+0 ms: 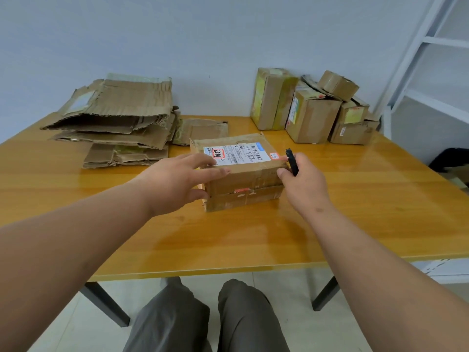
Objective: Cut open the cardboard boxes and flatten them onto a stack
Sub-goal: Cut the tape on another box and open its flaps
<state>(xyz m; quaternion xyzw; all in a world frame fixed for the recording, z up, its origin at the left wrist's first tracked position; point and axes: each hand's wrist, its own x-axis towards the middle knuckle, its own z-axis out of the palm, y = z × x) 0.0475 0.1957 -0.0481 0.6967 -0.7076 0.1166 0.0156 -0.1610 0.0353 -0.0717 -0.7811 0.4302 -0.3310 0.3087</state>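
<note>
Resting spread fingers on the box [243, 184], left hand [175, 184]; right hand [304, 181] grips black cutter [291, 161].

A box [241, 171] is set near the middle of the counter [228, 237]. A stack of flattened cardboard [114, 123] is piled behind it to the left, and a cluster of boxes [312, 107] is ranged behind it to the right, against the wall. The left hand [177, 181] is laid on the box's left top edge; the right hand [304, 179] is placed at its right side.
</note>
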